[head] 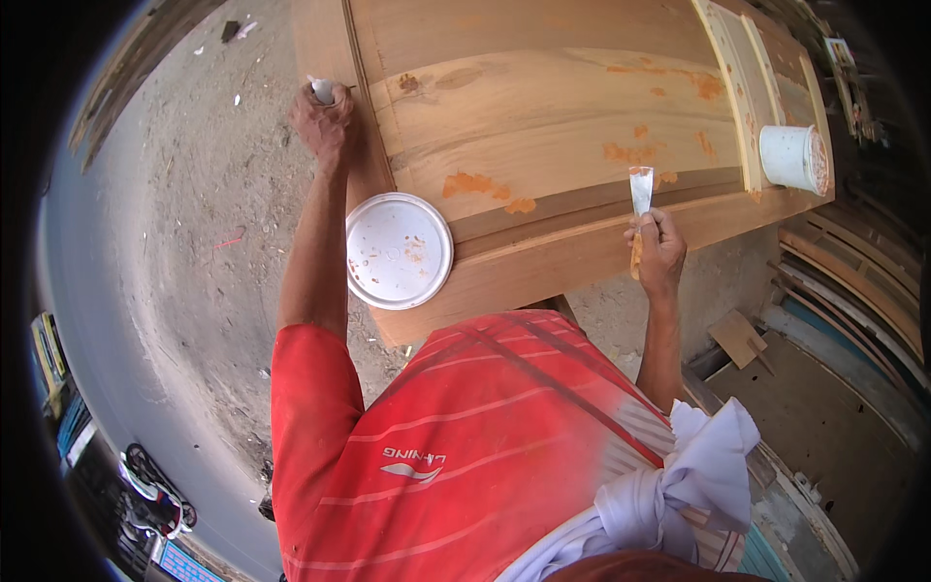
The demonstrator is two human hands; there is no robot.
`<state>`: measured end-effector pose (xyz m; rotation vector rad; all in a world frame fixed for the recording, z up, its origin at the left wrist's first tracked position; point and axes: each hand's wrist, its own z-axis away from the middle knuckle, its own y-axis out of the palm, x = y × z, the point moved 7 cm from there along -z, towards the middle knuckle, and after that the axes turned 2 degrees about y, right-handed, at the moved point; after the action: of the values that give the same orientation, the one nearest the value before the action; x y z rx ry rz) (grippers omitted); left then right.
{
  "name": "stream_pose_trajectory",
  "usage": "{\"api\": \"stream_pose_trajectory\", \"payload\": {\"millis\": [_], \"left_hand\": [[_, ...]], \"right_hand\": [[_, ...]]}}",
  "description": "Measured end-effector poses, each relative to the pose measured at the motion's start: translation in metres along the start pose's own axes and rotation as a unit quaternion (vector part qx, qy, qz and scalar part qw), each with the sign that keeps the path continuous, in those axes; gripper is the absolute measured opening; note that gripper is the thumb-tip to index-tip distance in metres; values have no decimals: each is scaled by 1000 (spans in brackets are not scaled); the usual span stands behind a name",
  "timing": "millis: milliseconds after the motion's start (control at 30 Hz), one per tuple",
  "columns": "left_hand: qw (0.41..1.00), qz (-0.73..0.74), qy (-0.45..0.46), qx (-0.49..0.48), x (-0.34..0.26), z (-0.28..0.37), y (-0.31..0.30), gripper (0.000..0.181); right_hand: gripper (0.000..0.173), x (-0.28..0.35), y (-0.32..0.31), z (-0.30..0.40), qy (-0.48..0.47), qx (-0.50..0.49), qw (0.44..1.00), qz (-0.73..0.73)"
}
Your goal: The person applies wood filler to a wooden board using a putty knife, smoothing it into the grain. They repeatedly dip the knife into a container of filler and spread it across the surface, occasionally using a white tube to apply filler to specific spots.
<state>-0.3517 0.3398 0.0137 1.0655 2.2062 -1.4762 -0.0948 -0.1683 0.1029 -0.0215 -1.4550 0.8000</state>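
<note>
My left hand [322,124], at the upper left, is closed around a small white bottle or tube [322,91] over the edge of a wooden panelled door [545,94]. My fingers hide most of it. In my right hand [660,247] is a putty knife [640,200] with a wooden handle, its blade pointing away from me over the door's near side. Orange filler smears [629,153] mark several spots on the panel. A round white plastic lid [389,247] spotted with filler lies on the near left corner. A white tub [789,156] with orange filler is at the door's right end.
Bare dirt ground [204,182] runs along the left, beside a grey road [94,291]. A parked motorbike [156,495] is at the lower left. Stacked boards and frames [858,291] lean at the right, near a small wooden piece [737,338].
</note>
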Motion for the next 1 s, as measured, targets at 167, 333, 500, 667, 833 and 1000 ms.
{"api": "stream_pose_trajectory", "payload": {"millis": [167,333,500,667,833,1000], "left_hand": [[998,33,14,47,7,-5,-3,80],[997,37,30,59,-42,44,-55,91],[951,142,181,207,-229,207,-90,74],[930,92,240,263,-302,340,-57,77],[932,-15,247,264,-310,390,-24,66],[946,-22,217,238,-309,390,-20,66]], "right_hand": [[27,-81,-72,70,33,-202,978,42],[29,-141,-98,85,102,-151,983,36],[25,-149,-124,59,110,-132,981,-85],[26,-170,-148,32,138,13,986,-95],[24,-170,-198,16,42,-27,993,-105],[31,-188,-220,-7,1,-21,1000,-13]]}}
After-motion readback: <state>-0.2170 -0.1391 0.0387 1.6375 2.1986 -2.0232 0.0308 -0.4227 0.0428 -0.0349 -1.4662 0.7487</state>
